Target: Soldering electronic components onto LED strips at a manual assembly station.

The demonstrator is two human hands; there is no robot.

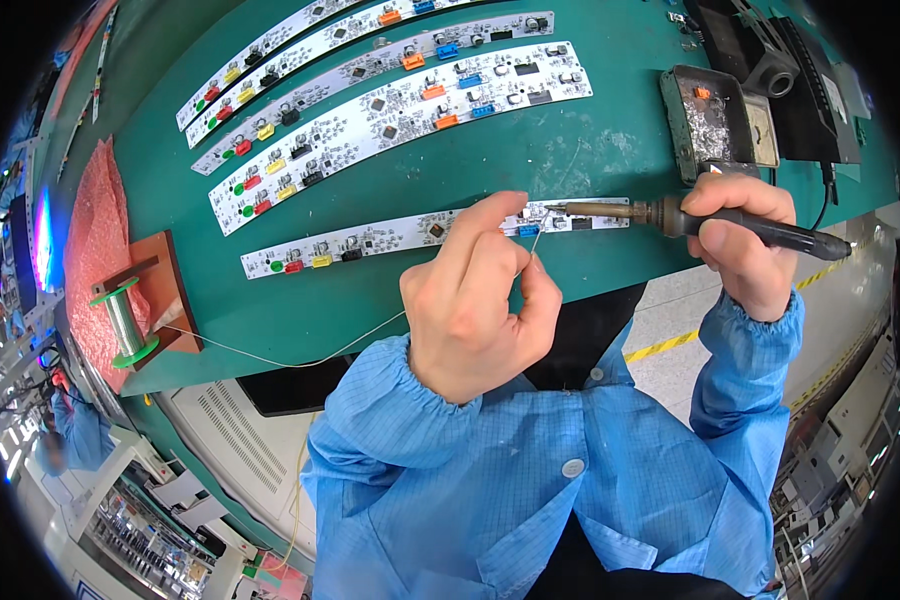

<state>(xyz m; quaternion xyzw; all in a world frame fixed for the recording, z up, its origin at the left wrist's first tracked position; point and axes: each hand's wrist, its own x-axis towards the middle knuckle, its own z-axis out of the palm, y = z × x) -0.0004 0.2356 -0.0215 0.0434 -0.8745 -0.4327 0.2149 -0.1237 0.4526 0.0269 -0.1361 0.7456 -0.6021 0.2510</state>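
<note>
On the green bench (pixel 590 150), white circuit strips (pixel 400 110), right hand (pixel 745 240) gripping soldering iron (pixel 670 213)

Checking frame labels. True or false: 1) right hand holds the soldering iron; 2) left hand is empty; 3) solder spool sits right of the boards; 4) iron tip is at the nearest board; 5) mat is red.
1) True: the right hand grips the soldering iron.
2) False: the left hand pinches solder wire.
3) False: the spool stands at the left.
4) True: the tip meets the nearest board.
5) False: the mat is green.
</note>
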